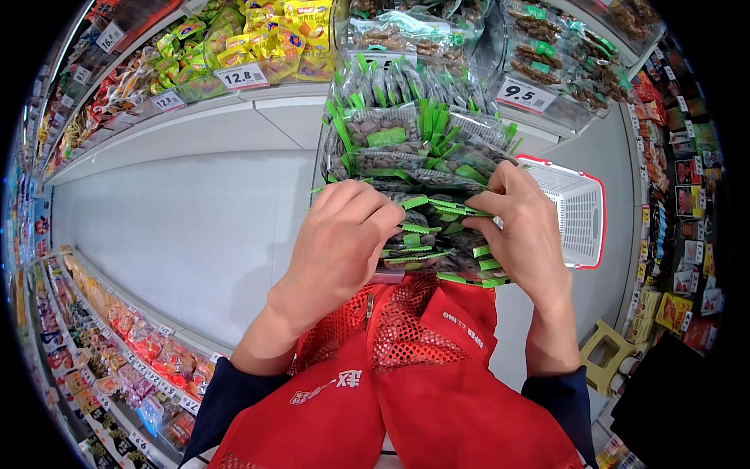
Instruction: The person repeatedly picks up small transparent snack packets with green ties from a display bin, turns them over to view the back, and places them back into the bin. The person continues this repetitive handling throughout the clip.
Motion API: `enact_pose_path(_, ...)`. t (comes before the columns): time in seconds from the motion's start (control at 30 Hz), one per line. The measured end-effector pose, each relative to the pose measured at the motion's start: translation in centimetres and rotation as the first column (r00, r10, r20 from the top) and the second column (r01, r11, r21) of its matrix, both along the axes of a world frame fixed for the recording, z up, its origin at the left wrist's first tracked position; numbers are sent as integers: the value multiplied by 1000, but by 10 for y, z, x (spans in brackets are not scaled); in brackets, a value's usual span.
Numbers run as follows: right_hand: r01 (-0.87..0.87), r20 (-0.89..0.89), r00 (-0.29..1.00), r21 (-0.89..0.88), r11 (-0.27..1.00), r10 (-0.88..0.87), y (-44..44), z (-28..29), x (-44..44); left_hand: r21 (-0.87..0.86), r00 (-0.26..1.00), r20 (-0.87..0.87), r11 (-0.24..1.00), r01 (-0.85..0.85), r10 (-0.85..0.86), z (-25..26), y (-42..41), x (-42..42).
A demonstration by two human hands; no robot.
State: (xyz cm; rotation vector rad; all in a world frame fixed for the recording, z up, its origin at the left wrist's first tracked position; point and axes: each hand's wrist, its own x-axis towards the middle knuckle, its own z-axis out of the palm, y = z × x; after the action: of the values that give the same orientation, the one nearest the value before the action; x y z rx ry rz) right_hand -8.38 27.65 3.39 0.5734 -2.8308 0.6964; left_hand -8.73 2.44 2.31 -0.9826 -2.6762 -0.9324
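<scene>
Clear packets (387, 138) with green edges and green labels, holding small dark pieces, stand tightly in upright rows in a bin before me. My right hand (521, 228) pinches the green top edge of a packet (451, 208) between thumb and fingers. At the left end of the same front rows, my left hand (351, 228) has its fingers curled round a packet's edge; its fingertips are partly hidden. More packets (469, 275) lean towards my red mesh vest (422, 334) at the near side.
A white basket (577, 217) with a red rim stands on the floor to the right. Nearby is a yellowish step stool (606, 357). Shelves of bagged snacks (272, 41) with price tags (241, 76) run along the far side. Other stocked shelves (146, 352) curve along the left; more goods (691, 205) line the right.
</scene>
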Motion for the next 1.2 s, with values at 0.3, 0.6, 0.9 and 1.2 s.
enact_pose_path(0.3,55,39,998,-457,888,-41,8,-24,11,14,1000,-13,1000,-17,18,-3,-1,-2)
enact_pose_path(0.6,-31,-210,976,-375,927,-52,9,-20,12,-3,999,2,999,-38,38,2,3,-1)
enact_pose_path(0.9,14,-220,931,-776,631,-291,26,-20,10,-15,998,-13,998,-59,58,1,5,-1)
enact_pose_path(1.2,135,-9,943,-903,-409,332,-4,-17,2,451,994,39,889,77,-106,10,17,6)
